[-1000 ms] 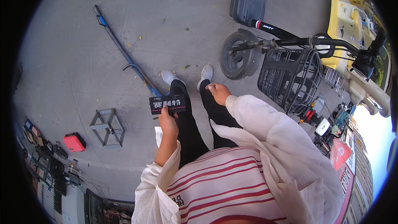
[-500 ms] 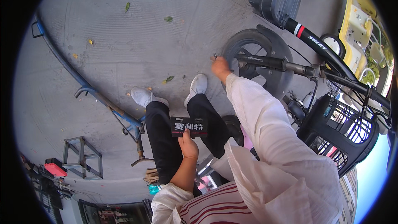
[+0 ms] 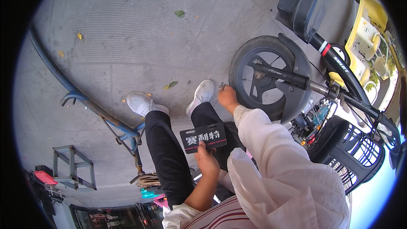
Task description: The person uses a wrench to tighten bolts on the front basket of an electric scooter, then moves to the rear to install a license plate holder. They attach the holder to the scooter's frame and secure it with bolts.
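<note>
In my left hand (image 3: 207,163) is a small black plate (image 3: 205,133) with white lettering, a red stripe and slots, held in front of my legs with the thumb over its face. My right hand (image 3: 229,96) is reaching down beside the front wheel (image 3: 239,76) of a black two-wheeler. Its fingers are pinched on something small, greyish and metallic-looking, too small to name. That hand is close to the tyre's near left edge; I cannot tell whether it touches. The wheel's fork (image 3: 286,75) runs up to the right.
A black basket (image 3: 354,152) is on the two-wheeler at the right. Farther right stands a yellow vehicle (image 3: 356,38). A blue metal pole frame (image 3: 80,95) curves along the left, with a metal stool frame (image 3: 73,167) and a red box (image 3: 45,177) beyond. Leaves lie scattered on the concrete.
The view has shifted, and the wheel shows more fully. My right hand stays low beside it, pinched. The plate in my left hand has tilted slightly and moved lower in view.
</note>
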`<state>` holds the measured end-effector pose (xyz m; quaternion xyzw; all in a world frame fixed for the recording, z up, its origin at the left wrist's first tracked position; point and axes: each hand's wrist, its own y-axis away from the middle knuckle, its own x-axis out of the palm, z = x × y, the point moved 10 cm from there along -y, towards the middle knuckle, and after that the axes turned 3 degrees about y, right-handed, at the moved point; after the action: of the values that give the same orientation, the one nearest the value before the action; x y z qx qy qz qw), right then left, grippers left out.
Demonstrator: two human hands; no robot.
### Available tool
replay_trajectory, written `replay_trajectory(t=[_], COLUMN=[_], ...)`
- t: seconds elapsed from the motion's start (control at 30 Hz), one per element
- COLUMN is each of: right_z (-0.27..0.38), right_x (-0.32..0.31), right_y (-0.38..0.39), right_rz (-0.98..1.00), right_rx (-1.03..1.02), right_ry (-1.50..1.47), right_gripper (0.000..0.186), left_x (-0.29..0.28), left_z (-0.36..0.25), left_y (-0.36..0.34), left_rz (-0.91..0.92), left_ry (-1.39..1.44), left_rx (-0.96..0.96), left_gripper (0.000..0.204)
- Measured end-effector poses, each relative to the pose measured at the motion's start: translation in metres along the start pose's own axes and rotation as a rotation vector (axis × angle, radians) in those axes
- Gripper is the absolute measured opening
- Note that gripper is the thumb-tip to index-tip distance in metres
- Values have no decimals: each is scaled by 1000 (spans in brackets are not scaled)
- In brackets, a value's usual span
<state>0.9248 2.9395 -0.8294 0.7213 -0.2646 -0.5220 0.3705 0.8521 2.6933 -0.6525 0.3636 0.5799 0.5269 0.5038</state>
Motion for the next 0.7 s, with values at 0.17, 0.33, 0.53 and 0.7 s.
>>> replay_trajectory(t=[0.17, 0.33, 0.53, 0.7], right_z=[41, 47, 32, 6], right_x=[-132, -238, -293, -303], right_y=[-89, -244, -313, -368], right_rz=[-486, -580, -666, -401], right_rx=[-198, -31, 252, 255], right_ry=[-295, 98, 467, 172], right_gripper=[37, 61, 48, 43], left_x=[-3, -11, -13, 6], left_z=[-35, -125, -213, -216], left_y=[-8, 25, 50, 47], left_rz=[124, -54, 61, -127], left_ry=[231, 380, 294, 178], left_rx=[43, -1, 142, 65], left_gripper=[23, 23, 30, 33])
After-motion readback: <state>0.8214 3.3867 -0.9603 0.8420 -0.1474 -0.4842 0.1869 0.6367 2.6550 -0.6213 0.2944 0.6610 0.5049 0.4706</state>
